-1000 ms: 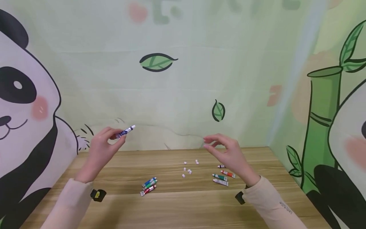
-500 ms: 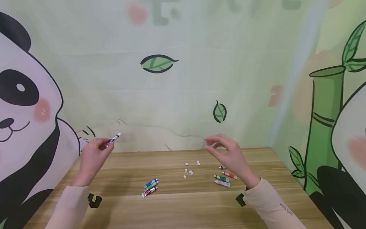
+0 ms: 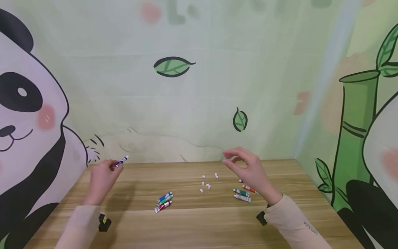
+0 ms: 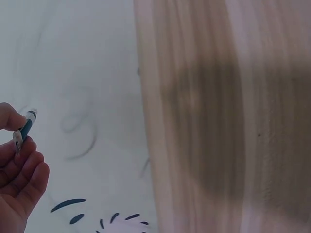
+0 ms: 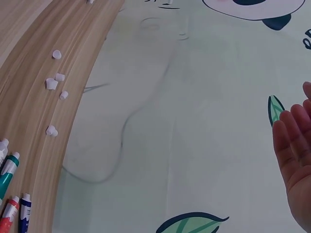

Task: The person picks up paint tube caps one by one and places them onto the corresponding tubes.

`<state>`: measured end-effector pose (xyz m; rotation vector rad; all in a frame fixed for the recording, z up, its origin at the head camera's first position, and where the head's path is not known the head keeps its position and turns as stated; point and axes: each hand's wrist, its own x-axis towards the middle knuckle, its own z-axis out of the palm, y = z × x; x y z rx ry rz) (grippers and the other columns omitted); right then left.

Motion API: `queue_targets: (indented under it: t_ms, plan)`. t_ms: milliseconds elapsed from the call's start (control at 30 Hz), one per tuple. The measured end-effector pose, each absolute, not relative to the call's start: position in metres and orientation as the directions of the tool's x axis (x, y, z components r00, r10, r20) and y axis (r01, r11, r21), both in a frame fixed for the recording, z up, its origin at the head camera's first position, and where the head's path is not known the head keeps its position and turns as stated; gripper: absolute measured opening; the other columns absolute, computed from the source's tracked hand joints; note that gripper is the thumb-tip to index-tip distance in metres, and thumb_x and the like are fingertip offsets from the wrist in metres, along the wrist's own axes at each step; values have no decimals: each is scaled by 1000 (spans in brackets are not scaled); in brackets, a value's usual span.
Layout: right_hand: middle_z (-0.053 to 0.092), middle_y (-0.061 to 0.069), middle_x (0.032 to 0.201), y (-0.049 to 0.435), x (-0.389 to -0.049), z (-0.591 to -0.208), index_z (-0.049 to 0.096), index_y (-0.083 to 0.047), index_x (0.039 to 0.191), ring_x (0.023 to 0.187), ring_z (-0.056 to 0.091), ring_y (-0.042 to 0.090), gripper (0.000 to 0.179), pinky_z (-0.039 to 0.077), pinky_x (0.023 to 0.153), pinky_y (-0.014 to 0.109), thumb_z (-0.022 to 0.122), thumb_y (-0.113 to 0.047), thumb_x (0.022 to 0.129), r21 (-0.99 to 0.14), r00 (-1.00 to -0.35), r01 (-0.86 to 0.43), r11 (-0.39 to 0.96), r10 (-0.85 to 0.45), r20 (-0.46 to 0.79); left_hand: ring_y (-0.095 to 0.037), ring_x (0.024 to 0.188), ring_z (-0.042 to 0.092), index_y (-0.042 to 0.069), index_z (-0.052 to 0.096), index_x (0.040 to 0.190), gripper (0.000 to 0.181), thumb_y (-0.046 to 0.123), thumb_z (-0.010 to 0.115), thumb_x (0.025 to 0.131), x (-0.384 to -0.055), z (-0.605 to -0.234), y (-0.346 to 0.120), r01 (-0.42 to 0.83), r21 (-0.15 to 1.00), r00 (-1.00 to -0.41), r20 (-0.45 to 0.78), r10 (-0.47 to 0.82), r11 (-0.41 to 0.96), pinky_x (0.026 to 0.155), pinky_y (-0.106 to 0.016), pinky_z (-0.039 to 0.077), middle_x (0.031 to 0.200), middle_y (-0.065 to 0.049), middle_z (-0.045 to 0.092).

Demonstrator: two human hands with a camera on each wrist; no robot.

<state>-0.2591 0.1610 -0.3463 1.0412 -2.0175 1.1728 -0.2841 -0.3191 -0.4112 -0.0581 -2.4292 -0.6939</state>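
Now lower: the left hand carries a blue-and-white tube down near the surface

Over the last second the left hand (image 3: pixel 102 175) has dropped and shifted outward, bringing the blue-and-white tube (image 3: pixel 121 162) with it. Its fingers are clamped on the tube, thumb on one side and index finger on the other, the pale tip pointing up and away to the right. The tube hangs in the air, apart from the surface (image 3: pixel 199 228), against the back wall (image 3: pixel 199 103).

Meanwhile, the right hand (image 3: pixel 247 169) has hardly moved. Its thumb and index fingertip curve close toward each other; whether something tiny sits between them, I cannot tell.

Right of the left fingers and nearer the person, a blue tube (image 3: pixel 164 197), a light green tube (image 3: pixel 166 200) and a red tube (image 3: pixel 163 206) lie side by side. Below the right fingers and slightly left are scattered white bits (image 3: pixel 209 187); nearer the right wrist lie a dark blue tube (image 5: pixel 24 213), an orange-red tube (image 3: pixel 249 189), a dark green tube (image 3: pixel 241 193) and a silvery tube (image 3: pixel 242 198).

Judging by this, the work is at a carrying stage: the tube is closer to the surface but not yet set down.
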Motion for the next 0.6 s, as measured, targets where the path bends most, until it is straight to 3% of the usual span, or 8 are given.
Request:
queue_targets:
  t_ms: [100, 200, 600]
  plan:
    - [70, 14, 100, 160, -258, -347, 68, 4, 110, 90, 66, 30, 31, 59, 75, 38, 75, 13, 82, -415, -505, -857, 307, -334, 796, -22, 63, 55, -10, 70, 103, 28, 15, 65, 93, -288, -419, -321, 165, 487, -854, 506, -123, 857, 54, -33, 43, 85, -19, 69]
    - [71, 11, 100, 162, -260, -350, 69, 1, 111, 90, 66, 26, 32, 59, 74, 35, 76, 12, 81, -403, -495, -862, 309, -335, 802, -21, 60, 52, -10, 70, 105, 29, 16, 64, 93, -291, -426, -322, 126, 505, -885, 446, -133, 854, 53, -33, 41, 84, -18, 70]
    - [70, -4, 106, 168, -261, -357, 71, -10, 116, 96, 64, 14, 26, 57, 80, 32, 75, -5, 90, -485, -578, -813, 322, -345, 740, -19, 57, 46, -7, 69, 86, 25, 17, 65, 92, -287, -446, -328, 20, 543, -966, 228, -124, 840, 50, -33, 37, 65, -4, 56]
